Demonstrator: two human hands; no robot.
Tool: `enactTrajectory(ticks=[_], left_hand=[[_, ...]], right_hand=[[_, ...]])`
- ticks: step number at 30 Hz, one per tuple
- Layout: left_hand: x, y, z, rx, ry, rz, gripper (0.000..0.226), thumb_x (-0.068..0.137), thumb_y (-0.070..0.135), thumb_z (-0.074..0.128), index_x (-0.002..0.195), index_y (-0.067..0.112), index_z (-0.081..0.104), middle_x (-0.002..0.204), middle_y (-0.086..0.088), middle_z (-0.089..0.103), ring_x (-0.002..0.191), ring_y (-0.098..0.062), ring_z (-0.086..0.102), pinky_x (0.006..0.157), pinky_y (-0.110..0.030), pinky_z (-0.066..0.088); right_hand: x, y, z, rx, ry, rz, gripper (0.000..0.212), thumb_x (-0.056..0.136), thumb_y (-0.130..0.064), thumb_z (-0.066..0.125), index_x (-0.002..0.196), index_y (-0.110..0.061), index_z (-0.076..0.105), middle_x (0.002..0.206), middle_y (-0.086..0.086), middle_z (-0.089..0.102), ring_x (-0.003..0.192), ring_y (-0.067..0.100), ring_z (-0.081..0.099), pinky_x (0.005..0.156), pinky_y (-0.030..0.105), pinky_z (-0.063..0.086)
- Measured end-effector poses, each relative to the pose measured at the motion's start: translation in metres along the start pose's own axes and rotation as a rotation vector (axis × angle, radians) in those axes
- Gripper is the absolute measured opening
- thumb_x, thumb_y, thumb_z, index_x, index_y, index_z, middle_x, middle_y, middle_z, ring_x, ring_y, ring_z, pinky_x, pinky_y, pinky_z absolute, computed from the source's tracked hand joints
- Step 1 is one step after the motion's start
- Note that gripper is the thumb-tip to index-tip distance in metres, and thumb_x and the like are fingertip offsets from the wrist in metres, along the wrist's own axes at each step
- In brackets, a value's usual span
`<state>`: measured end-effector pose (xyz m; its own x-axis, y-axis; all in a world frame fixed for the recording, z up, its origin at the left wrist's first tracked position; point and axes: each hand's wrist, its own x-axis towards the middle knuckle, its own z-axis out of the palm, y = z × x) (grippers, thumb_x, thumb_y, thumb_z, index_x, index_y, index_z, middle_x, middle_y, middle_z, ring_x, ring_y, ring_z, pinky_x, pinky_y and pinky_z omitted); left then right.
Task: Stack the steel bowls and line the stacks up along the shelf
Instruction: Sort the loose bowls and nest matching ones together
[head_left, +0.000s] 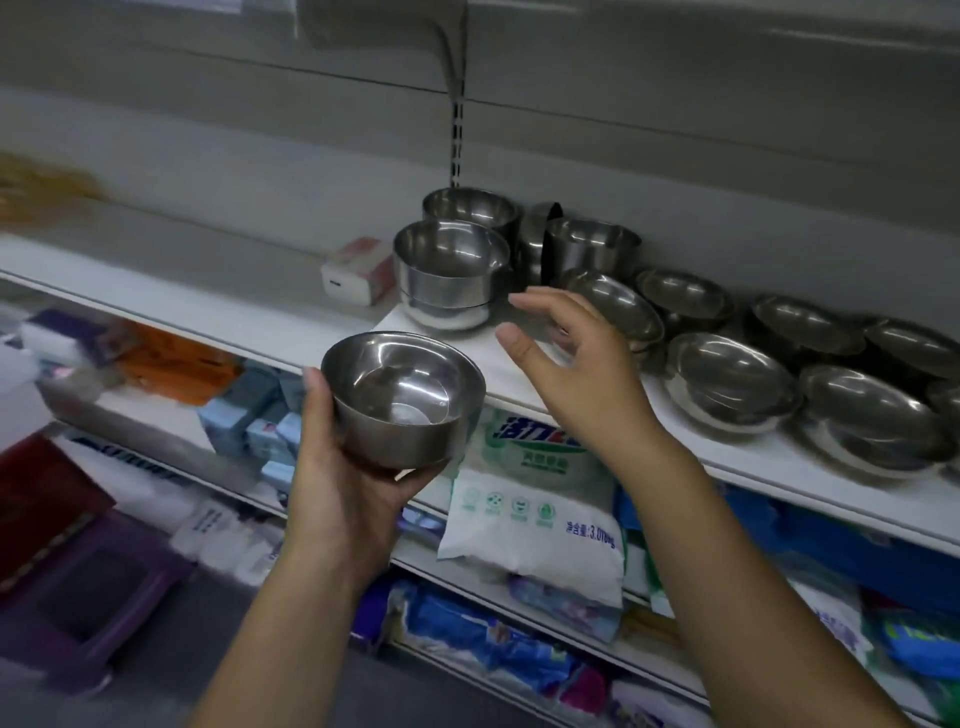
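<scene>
At frame centre the left hand (337, 483) cups a steel bowl (402, 397) from beneath, keeping its mouth upward for nesting, while the empty right hand (566, 364) reaches, fingers spread, toward the shelf's (311, 332) stacked bowls (449, 273).

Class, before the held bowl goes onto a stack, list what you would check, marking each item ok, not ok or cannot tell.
1. Left hand grips the held bowl, thumb at the rim: ok.
2. Held bowl upright, mouth up: ok.
3. Top of the nearest stack open and empty: ok.
4. Right hand free, holding nothing: ok.
5. Held bowl matches that stack's size: cannot tell.
6. Shallow dishes in a line: not ok, scattered.
</scene>
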<state>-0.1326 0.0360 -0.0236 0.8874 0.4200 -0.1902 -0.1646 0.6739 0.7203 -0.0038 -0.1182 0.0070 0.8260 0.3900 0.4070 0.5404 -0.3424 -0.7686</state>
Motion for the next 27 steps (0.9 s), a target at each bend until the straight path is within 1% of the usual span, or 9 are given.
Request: enactTrajectory(ticks=[3,7,9,12,17,20,23,25,27], left_hand=[[0.008,0.007,-0.01,-0.044,0.001,0.007,0.064,0.091,0.071,0.042,0.137,0.03,0.059,0.131,-0.012,0.068,0.115,-0.038,0.068,0.091,-0.061,0.055],[0.021,0.021,-0.014,-0.051,0.003,0.037,0.066,0.085,0.072,0.046,0.13,0.027,0.065,0.129,-0.012,0.07,0.119,-0.04,0.065,0.098,-0.066,0.049],[0.028,0.029,-0.015,-0.022,0.007,0.041,0.062,0.085,0.07,0.046,0.126,0.028,0.067,0.126,-0.01,0.071,0.118,-0.039,0.067,0.097,-0.063,0.051],[0.038,0.037,-0.012,-0.001,-0.008,0.045,0.058,0.089,0.067,0.044,0.124,0.027,0.067,0.125,-0.01,0.072,0.115,-0.037,0.069,0.09,-0.058,0.056],[0.058,0.041,-0.004,0.005,-0.017,0.087,0.057,0.095,0.065,0.04,0.124,0.025,0.066,0.126,-0.011,0.071,0.117,-0.036,0.068,0.095,-0.062,0.053],[0.067,0.044,-0.001,0.023,0.006,0.1,0.056,0.092,0.067,0.042,0.121,0.026,0.068,0.126,-0.011,0.071,0.117,-0.038,0.067,0.096,-0.063,0.051],[0.073,0.046,0.002,0.043,0.02,0.107,0.055,0.087,0.069,0.045,0.113,0.029,0.073,0.125,-0.009,0.072,0.115,-0.037,0.068,0.1,-0.066,0.048],[0.076,0.048,0.003,0.049,0.027,0.118,0.052,0.083,0.069,0.047,0.103,0.032,0.078,0.122,-0.008,0.074,0.115,-0.036,0.069,0.101,-0.066,0.047],[0.079,0.05,0.003,0.052,0.019,0.132,0.053,0.083,0.069,0.046,0.107,0.034,0.076,0.123,-0.008,0.073,0.115,-0.036,0.069,0.103,-0.065,0.046]], right_hand=[[0.03,-0.005,0.018,-0.072,-0.065,0.052,0.055,0.094,-0.047,0.066,0.144,-0.029,0.051,0.151,-0.006,0.043,0.137,0.011,0.044,0.115,0.031,0.036],[0.063,0.002,0.041,-0.199,-0.165,0.18,0.068,0.093,-0.06,0.06,0.152,-0.04,0.032,0.152,0.009,0.036,0.138,0.026,0.042,0.099,0.032,0.032],[0.075,0.011,0.051,-0.2,-0.137,0.199,0.065,0.088,-0.063,0.064,0.144,-0.037,0.043,0.137,0.01,0.05,0.125,0.028,0.053,0.095,0.032,0.04],[0.088,0.021,0.06,-0.151,-0.008,0.166,0.047,0.082,-0.053,0.077,0.116,-0.024,0.064,0.111,0.002,0.065,0.102,0.02,0.063,0.081,0.027,0.047],[0.096,0.019,0.058,-0.042,0.052,0.103,0.027,0.08,-0.042,0.083,0.092,-0.028,0.062,0.087,-0.022,0.058,0.081,-0.005,0.055,0.064,0.002,0.038],[0.1,0.006,0.049,0.103,0.057,0.036,0.023,0.08,-0.041,0.082,0.09,-0.032,0.063,0.092,-0.021,0.064,0.088,-0.013,0.057,0.073,0.0,0.04],[0.101,-0.009,0.043,0.224,0.021,-0.048,0.027,0.074,-0.048,0.081,0.088,-0.035,0.062,0.092,-0.02,0.068,0.092,-0.004,0.063,0.079,0.012,0.046],[0.101,-0.017,0.046,0.296,-0.063,-0.101,0.029,0.07,-0.05,0.079,0.088,-0.033,0.063,0.09,-0.022,0.07,0.091,-0.002,0.066,0.078,0.012,0.049],[0.101,-0.019,0.053,0.389,-0.182,-0.121,0.032,0.067,-0.043,0.081,0.09,-0.026,0.067,0.094,-0.016,0.074,0.095,0.001,0.069,0.083,0.018,0.054]])
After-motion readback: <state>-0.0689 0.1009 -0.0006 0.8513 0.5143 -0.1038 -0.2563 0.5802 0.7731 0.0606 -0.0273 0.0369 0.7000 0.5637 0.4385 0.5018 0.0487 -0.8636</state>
